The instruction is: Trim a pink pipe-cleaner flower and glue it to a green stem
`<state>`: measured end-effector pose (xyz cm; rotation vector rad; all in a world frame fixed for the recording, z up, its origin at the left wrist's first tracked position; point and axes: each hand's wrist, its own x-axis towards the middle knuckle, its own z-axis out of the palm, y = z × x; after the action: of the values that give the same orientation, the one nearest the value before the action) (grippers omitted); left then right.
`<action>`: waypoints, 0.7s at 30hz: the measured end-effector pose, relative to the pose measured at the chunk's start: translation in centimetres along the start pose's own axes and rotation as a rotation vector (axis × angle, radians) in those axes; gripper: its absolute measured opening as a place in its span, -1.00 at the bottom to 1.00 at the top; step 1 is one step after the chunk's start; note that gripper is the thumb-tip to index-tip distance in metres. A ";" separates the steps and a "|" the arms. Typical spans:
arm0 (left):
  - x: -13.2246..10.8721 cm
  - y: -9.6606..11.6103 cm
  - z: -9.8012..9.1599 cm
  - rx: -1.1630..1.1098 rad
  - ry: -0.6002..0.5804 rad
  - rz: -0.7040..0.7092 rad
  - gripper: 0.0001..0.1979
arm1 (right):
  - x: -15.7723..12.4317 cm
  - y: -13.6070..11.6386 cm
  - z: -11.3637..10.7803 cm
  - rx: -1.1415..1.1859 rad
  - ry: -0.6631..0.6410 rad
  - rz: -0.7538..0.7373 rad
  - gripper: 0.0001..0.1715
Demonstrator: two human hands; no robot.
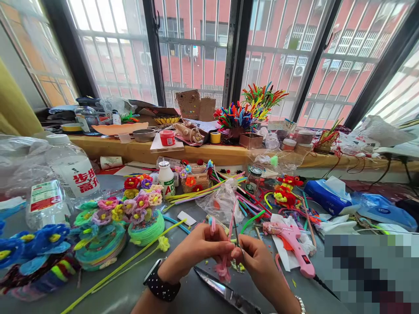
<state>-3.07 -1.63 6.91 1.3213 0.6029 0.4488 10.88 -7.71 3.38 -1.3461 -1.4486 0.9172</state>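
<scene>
Low over the grey surface (124,296), just above the scissors (225,294), a fuzzy pink pipe cleaner (225,264) is pinched by the fingertips of the left hand (196,246) and right hand (258,261), its thin stems rising upward and a curled tuft hanging below.

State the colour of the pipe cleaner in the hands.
Pink pipe cleaner, pinched between left hand and right hand; head view shows it best.
</scene>
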 end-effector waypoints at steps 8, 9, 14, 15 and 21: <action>0.0 0.2 -0.2 0.006 -0.036 0.009 -0.76 | -0.1 -0.5 -0.1 0.068 -0.127 -0.098 -0.31; 0.0 0.3 -0.2 0.005 -0.043 0.010 -0.76 | -0.1 -0.7 -0.1 0.074 -0.149 -0.122 -0.32; 0.0 0.3 -0.1 0.021 -0.056 0.003 -0.75 | -0.3 -1.1 -0.2 0.088 -0.200 -0.160 -0.33; 0.0 0.3 -0.1 0.022 -0.063 -0.003 -0.75 | -0.2 -1.1 -0.2 0.091 -0.195 -0.157 -0.33; 0.1 0.0 -0.1 0.023 -0.046 -0.002 -0.76 | -0.2 -0.7 0.1 0.061 -0.109 -0.055 -0.32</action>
<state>-3.09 -1.49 6.92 1.3488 0.5728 0.4101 10.56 -7.96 3.98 -1.2218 -1.5212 1.0039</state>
